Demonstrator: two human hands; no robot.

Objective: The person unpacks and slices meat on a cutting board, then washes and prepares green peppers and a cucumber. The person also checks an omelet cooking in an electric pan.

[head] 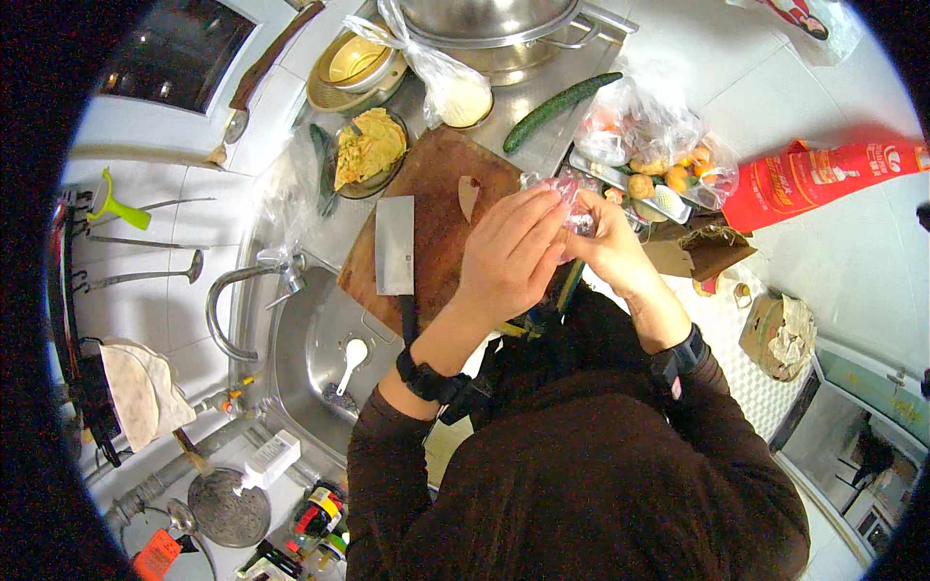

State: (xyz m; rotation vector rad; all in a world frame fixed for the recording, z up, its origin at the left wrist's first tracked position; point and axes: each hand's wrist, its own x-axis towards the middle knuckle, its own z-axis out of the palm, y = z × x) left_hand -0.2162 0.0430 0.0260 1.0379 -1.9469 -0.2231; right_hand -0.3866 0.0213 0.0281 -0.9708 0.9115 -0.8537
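A crinkled, pinkish plastic wrapper (574, 207) is pinched between both of my hands, above the right edge of a wooden cutting board (443, 167). My left hand (516, 250) has its fingers laid over the wrapper. On its other side, my right hand (617, 240) grips it with thumb and fingers. What the wrapper contains is hidden. A cleaver (394, 247) lies flat on the board, its black handle running under my left forearm. Near the board's middle is a pale piece with a dark reddish edge (469, 197), too small to identify.
Left of the board sit a steel sink (298, 327) with a white spoon (354, 356) and a plate of yellow food (370, 149). Beyond lie a cucumber (559, 109), a steel pot (501, 58) and a tied bag (465, 98). Bagged vegetables (654, 156) crowd the right.
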